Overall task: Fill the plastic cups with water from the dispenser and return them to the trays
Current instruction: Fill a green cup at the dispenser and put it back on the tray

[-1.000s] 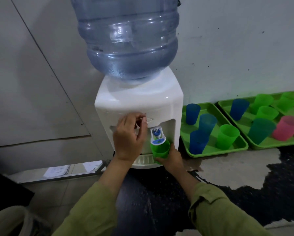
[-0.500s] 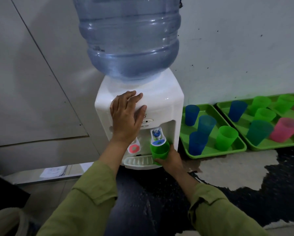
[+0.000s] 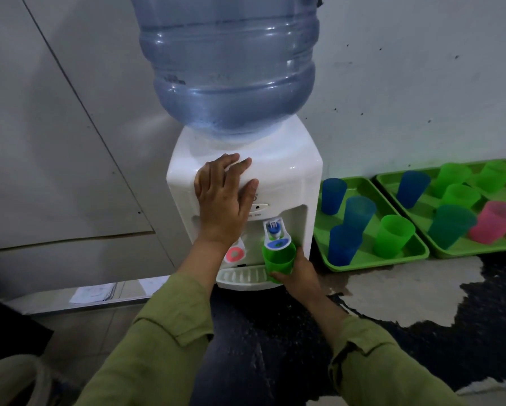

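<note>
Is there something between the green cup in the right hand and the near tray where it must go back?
Yes. The dispenser's right wall stands between the green cup and the near tray, so the right hand probably has to draw it forward first. A blue cup stands at the tray's nearest corner.

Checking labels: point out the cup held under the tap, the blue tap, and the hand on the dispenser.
green cup (image 3: 278, 259), head view, on its front wall below the rim.
blue tap (image 3: 276, 244), head view, on its blue disc.
left hand (image 3: 223, 206), head view, on the back of the hand.
</note>
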### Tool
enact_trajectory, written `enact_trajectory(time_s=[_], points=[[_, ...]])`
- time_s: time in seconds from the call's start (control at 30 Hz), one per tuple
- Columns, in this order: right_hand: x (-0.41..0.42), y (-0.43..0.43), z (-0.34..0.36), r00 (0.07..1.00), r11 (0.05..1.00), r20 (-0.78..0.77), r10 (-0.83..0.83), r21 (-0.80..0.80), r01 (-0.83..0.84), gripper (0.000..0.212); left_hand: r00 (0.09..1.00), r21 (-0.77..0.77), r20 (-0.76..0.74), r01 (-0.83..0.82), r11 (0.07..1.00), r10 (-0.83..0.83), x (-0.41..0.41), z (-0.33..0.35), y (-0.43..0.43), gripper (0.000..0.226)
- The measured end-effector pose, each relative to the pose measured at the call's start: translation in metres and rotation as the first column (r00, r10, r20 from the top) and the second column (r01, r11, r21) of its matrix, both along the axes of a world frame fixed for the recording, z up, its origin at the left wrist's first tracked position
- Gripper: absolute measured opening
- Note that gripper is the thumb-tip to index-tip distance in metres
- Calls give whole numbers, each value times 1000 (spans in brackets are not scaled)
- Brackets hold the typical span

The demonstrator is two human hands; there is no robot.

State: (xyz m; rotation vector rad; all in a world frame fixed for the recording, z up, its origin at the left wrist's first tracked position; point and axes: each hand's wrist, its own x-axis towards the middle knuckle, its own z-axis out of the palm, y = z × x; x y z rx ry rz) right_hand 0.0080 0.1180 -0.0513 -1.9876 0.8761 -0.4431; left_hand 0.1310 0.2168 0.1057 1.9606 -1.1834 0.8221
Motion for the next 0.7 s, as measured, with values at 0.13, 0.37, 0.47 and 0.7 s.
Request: enact_trajectory(time_s=[0.13, 0.37, 0.47, 0.7], points=[[0, -1, -1, 1000, 1000, -10, 5, -8, -5, 72, 1000, -1, 3, -9, 1000, 9, 0, 0, -1, 35], [1, -2, -4, 1000, 1000, -21, 7, -17, -8, 73, 1000, -4, 3, -18, 1000, 18, 0, -2, -2, 35], [1, -3, -5, 1000, 1000, -23, 3, -20, -3, 72, 1000, -12, -8, -4, 1000, 4, -2, -1, -1, 33], [1, -4, -5, 999, 999, -52, 16, -30, -18, 76, 996, -65, -54, 65, 996, -68, -12, 0, 8, 32]])
